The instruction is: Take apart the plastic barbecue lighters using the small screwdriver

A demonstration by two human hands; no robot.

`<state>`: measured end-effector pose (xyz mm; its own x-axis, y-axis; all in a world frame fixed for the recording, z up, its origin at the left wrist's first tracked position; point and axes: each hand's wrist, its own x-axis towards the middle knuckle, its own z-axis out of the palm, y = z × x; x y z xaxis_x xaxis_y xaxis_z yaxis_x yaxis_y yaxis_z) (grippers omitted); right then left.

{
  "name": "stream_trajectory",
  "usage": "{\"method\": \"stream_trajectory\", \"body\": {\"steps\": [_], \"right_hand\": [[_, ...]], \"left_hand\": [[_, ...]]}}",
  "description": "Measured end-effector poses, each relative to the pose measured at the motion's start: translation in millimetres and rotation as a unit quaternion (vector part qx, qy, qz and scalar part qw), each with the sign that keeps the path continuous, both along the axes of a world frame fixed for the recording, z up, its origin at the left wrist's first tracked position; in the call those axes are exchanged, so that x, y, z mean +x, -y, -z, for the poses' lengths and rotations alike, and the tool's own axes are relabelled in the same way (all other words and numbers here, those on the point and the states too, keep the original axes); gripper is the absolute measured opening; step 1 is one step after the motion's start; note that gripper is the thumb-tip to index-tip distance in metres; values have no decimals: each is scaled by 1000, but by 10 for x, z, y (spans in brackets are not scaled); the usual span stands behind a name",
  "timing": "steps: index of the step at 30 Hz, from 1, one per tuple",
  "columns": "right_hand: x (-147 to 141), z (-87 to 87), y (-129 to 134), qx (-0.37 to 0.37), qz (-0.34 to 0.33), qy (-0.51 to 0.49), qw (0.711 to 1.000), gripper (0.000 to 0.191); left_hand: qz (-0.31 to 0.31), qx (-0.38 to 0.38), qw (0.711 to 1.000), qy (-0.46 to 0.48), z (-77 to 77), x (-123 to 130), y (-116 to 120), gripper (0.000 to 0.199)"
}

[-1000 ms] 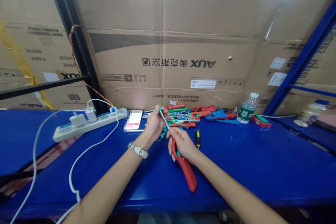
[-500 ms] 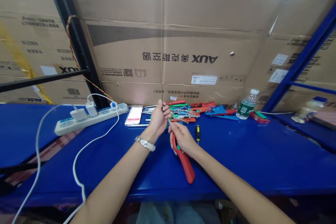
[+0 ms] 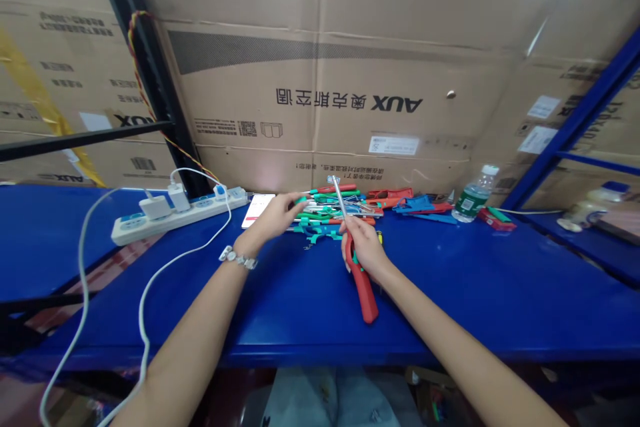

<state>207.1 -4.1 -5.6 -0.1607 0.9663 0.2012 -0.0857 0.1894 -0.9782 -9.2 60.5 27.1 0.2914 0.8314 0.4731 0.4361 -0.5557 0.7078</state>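
Note:
My right hand is wrapped round a red tool with green parts and a long thin metal rod, which points up and away over the pile. At the left end of a pile of tools, my left hand has its fingers bent close together at a green piece; whether it grips anything is too small to tell. Green, red and orange handles and metal shafts make up the pile. Just in front of it lie teal plastic pieces. A yellow-black screwdriver is mostly hidden behind my right hand.
A phone lies behind my left wrist. A white power strip with chargers and a loose white cable is at left. Blue and red tools, a water bottle and a red-green box stand right, before cardboard.
My left hand has moved left, away from the metal rod and over to the pile. The red tool in my right hand has shifted slightly right and up, its rod now in full view.

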Motion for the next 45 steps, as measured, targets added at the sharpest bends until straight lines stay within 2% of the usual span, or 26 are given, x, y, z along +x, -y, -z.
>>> {"method": "stream_trajectory", "body": {"steps": [1,4,7,9,14,17,21,24,27,30,33,36,39,42,45], "right_hand": [[10,-1,-6,-1,3,3,1000,45],[9,4,1,1,-3,23,1000,46],[-9,20,8,4,-12,41,999,49],[-16,37,-6,7,-12,51,999,50],[-19,87,-63,25,1,76,997,53],[-25,89,-72,32,-6,83,996,51],[-18,73,-61,38,-12,94,995,50],[-8,74,-53,31,-14,87,996,51],[-4,88,-59,13,-11,61,998,50],[-4,112,-97,14,0,44,999,50],[-14,140,-142,20,14,37,999,50],[-47,154,-145,19,0,36,999,46],[-86,114,-80,-1,-37,40,999,40],[-76,9,23,-76,-113,29,990,36],[-17,-89,102,-131,-207,27,969,35]], "left_hand": [[18,-1,998,-66,63,-77,19,24],[48,-6,984,-173,231,-163,83,27],[51,-1,975,-217,322,-87,122,33],[42,17,977,-209,351,-1,123,35],[13,92,992,-82,402,206,31,24],[8,105,994,-20,413,283,-58,18],[-40,84,996,1,393,270,-113,23],[-62,84,995,-1,343,220,-56,24],[-33,70,995,70,278,238,99,11],[30,-7,990,139,237,374,300,13],[76,-71,976,190,235,577,433,22],[54,-110,955,269,254,736,452,29],[60,-158,934,315,260,760,406,36],[57,-178,902,388,229,668,353,31],[48,-162,878,447,171,551,322,24]]}}
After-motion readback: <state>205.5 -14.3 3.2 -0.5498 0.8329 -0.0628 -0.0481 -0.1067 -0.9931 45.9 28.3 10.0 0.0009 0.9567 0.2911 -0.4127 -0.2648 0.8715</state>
